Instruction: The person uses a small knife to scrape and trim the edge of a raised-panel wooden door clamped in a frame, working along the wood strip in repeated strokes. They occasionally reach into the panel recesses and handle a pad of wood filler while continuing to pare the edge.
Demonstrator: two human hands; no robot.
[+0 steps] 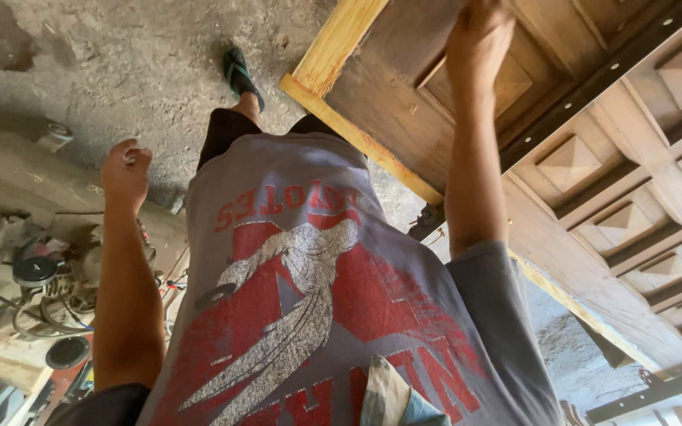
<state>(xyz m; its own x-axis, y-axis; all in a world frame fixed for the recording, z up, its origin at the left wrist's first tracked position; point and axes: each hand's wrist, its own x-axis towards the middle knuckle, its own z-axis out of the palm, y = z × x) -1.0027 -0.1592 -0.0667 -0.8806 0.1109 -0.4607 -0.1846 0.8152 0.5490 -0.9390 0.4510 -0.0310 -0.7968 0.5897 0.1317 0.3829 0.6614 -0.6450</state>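
Rough grey concrete floor [120,63] lay below me, cluttered machine parts [33,276] at my left. My right hand [479,35] gripped the carved wooden door panel [593,158], fingers closed on it; my left hand [125,170] hung loosely curled, holding nothing.

Fig.: brown wooden door [593,158] w/ raised square panels, pale yellow edge strip; grey T-shirt [317,300] w/ red print, whitish figure; green sandal [240,72]; grey concrete floor [120,63].
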